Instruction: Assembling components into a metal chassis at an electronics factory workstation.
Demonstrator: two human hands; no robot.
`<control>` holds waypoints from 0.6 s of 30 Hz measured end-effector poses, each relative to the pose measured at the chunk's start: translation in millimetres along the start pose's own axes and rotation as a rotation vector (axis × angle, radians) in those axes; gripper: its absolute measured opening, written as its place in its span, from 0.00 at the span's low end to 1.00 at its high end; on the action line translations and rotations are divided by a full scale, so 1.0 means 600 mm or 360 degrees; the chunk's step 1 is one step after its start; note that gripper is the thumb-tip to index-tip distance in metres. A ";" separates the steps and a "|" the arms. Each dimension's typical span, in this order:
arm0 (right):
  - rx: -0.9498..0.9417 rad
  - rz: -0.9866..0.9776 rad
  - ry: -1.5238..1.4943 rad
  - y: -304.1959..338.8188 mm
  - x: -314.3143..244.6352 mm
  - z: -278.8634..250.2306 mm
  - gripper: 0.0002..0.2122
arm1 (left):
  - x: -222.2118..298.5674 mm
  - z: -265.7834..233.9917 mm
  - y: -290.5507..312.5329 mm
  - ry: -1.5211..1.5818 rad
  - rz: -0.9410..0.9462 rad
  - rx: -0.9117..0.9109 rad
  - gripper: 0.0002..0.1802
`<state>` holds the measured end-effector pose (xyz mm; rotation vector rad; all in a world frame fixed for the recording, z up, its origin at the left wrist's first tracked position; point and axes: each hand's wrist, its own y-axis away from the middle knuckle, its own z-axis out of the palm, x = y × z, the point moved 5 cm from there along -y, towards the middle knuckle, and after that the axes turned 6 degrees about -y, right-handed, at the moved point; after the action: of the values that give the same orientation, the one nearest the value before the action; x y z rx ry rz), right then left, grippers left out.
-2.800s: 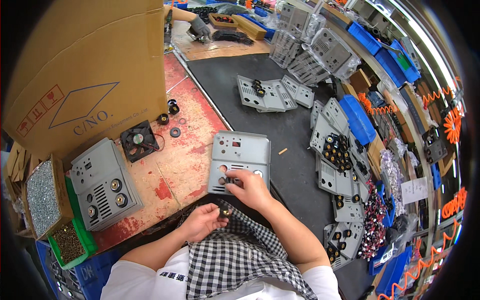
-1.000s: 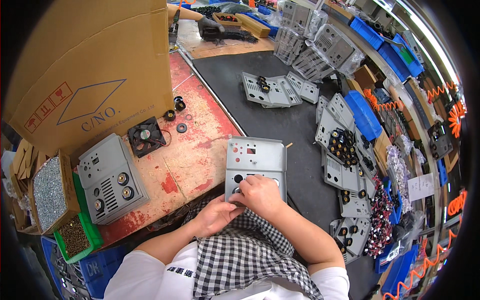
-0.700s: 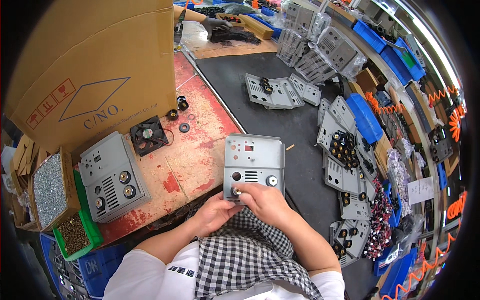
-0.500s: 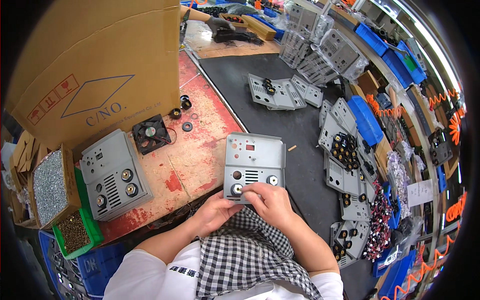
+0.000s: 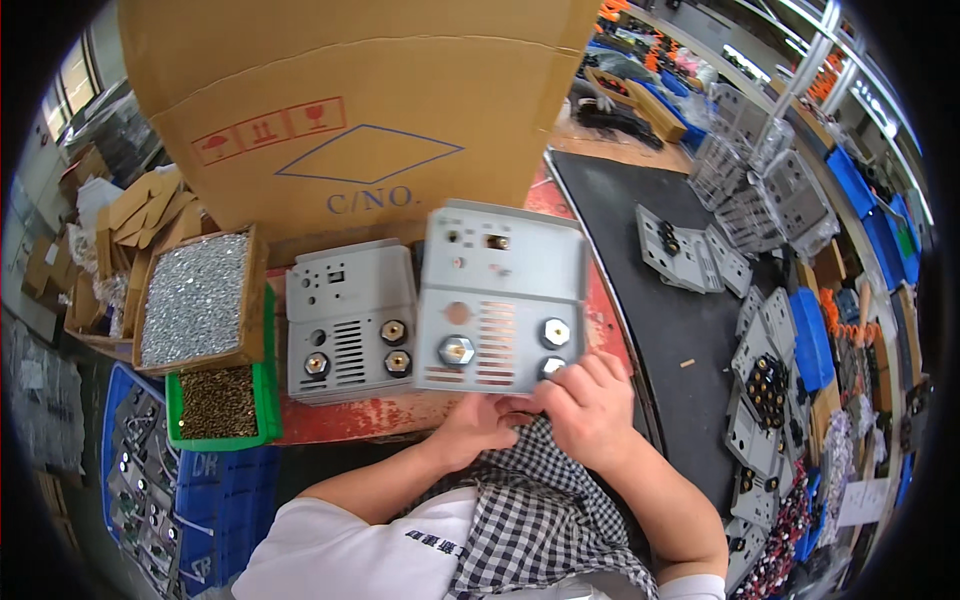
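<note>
A grey bent metal panel (image 5: 500,285) is tilted up in front of me, with holes, slots and three round black fittings with hex nuts. My left hand (image 5: 478,430) is closed at its lower edge, the fingers partly hidden beneath it. At the lower right corner, my right hand (image 5: 592,405) grips the panel, its fingertips close against the lowest fitting (image 5: 552,366). Just left of it lies a stack of similar panels (image 5: 350,320), the top one also bearing three fittings.
A big cardboard box (image 5: 350,90) stands behind the panels. On the left are a carton of small silvery parts (image 5: 195,300), a green bin of brassy parts (image 5: 220,405) and a blue crate (image 5: 225,510). More panels (image 5: 690,250) and black fittings (image 5: 768,385) lie on the dark mat.
The view has turned left. The panel in my hands has been raised and brought nearer the stack. My right hand has moved from its lower middle to its lower right corner.
</note>
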<state>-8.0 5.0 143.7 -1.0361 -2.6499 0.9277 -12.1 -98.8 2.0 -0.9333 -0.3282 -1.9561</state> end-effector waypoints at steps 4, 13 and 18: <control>-0.0054 -0.0144 -0.0159 -0.081 -0.056 0.064 0.07 | -0.049 -0.062 0.016 -0.0585 -0.0036 0.0346 0.22; -0.0361 -0.0291 -0.0330 -0.127 -0.099 0.169 0.08 | -0.082 -0.107 -0.016 -0.0911 0.0280 -0.0386 0.17; -0.0322 -0.0321 -0.0197 -0.121 -0.074 0.164 0.10 | -0.086 -0.118 -0.012 -0.0799 0.0097 -0.0315 0.14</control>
<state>-49.5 -114.5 112.2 -0.7489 -2.9331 0.7165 -37.0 -102.0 -82.0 -1.5481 -0.3872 -1.6994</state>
